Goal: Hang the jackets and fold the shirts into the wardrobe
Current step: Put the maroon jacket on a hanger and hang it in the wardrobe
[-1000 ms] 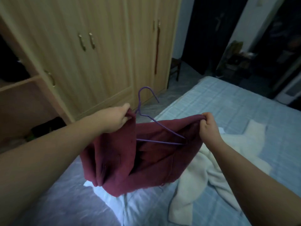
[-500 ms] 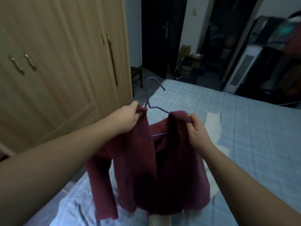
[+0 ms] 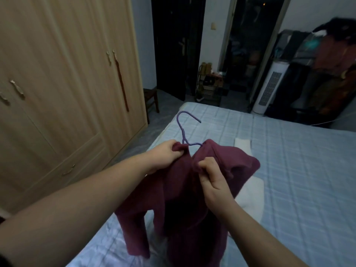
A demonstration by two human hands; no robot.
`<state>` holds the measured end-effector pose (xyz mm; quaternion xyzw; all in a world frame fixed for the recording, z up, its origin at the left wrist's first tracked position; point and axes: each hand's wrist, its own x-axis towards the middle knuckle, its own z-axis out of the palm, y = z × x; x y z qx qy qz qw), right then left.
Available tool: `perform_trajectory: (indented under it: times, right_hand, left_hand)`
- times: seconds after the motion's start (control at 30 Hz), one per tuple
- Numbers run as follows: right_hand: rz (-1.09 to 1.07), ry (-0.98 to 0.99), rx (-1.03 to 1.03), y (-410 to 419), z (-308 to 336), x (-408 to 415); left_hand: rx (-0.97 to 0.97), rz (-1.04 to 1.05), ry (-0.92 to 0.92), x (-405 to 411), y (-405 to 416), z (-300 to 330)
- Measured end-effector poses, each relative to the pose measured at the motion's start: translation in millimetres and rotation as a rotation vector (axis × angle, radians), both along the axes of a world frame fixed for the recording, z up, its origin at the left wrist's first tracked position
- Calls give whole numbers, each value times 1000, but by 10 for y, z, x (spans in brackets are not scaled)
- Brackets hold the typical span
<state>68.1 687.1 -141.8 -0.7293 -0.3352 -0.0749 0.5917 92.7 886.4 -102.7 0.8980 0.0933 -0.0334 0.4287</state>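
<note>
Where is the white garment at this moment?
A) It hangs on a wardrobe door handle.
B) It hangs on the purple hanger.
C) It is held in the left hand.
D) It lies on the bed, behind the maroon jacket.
D: the white garment lies flat on the bed, partly hidden behind the maroon jacket, which both hands are holding on the purple hanger.

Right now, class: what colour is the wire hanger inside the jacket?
Purple; the hanger shows best in the head view.
</note>
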Motion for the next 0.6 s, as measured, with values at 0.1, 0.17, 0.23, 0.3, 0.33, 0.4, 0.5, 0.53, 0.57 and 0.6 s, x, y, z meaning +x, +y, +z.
perform_trajectory:
  times: [0.1, 0.17, 0.23, 0.3, 0.33, 0.4, 0.5, 0.53, 0.57, 0.6]
  right_hand:
    - [-172, -3, -137, -64, -79, -169]
    - [-321, 93, -368, -128, -210, -288]
    - [-393, 133, -574, -218, -377, -316]
    - [-408, 209, -599, -314, -445, -260]
    - [-401, 263, -584, -350, -439, -217]
    - [-335, 291, -557, -398, -364, -122]
    - [-196, 252, -527, -427, -164, 44]
    - [-173, 216, -511, -448, -77, 97]
    - [-176, 167, -480, -472, 31, 136]
    - [-210, 113, -428, -507, 150, 159]
  left_hand:
    - [-29, 24, -72, -3, -125, 20]
    - [88, 100, -226, 3, -55, 122]
    - [144, 171, -353, -20, 93, 263]
    - [135, 175, -421, -82, 202, 366]
    - [138, 159, -450, -127, 216, 417]
    - [142, 130, -494, -192, 198, 518]
    - [134, 117, -548, -204, 204, 702]
    - [139, 121, -564, -205, 221, 772]
    - [146, 129, -584, -208, 242, 845]
    - [153, 136, -603, -216, 263, 912]
